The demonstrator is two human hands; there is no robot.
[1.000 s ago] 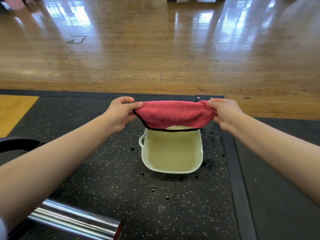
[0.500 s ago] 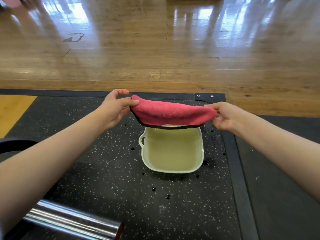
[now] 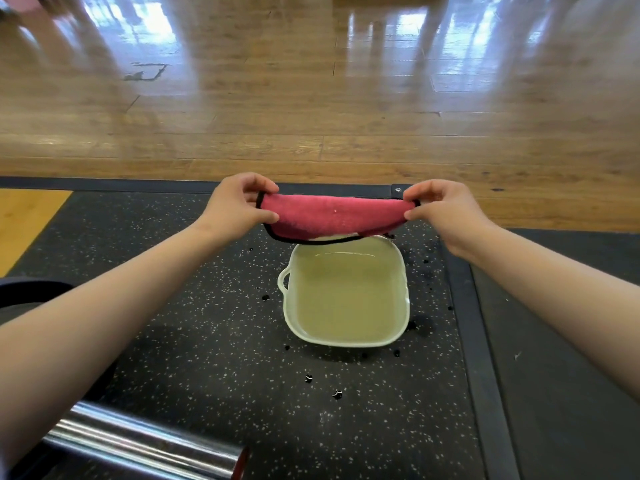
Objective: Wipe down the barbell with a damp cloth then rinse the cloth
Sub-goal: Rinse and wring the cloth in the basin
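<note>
Both hands, left hand [image 3: 239,206] and right hand [image 3: 441,211], pinch the pink cloth [image 3: 334,216] stretched sideways just above the basin's [image 3: 346,342] far rim; barbell [image 3: 145,445] sits well nearer, basin's left.

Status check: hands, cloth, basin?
Left hand and right hand each pinch a cloth end. Cloth stretched over basin far rim, clear of water. Nothing in the way.

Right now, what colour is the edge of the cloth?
Black. A thin black trim runs along the edge of the pink cloth, best seen in the head view.
</note>
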